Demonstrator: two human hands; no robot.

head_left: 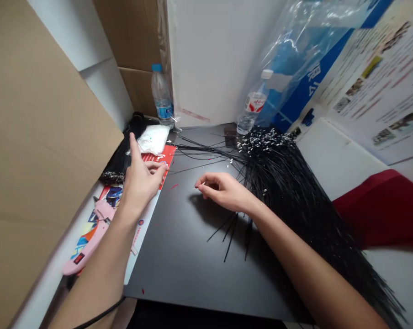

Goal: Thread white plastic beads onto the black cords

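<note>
My left hand (141, 176) hovers over the red printed sheet (167, 153) at the left of the black mat (186, 256), index finger raised, other fingers loosely curled, nothing visible in it. My right hand (222, 192) rests on the mat with fingertips pinched together near a thin black strand; what they hold is too small to make out. A large bundle of black strands with white tips (288, 183) lies under and beside my right forearm. A small white bag (154, 139) lies just beyond my left hand.
A pink tool (90, 244) lies on a colourful sheet at the left. Two water bottles (161, 96) (252, 107) stand at the back. Cardboard (38, 137) walls the left; a plastic-wrapped blue box (305, 68) and red cloth (381, 205) sit right.
</note>
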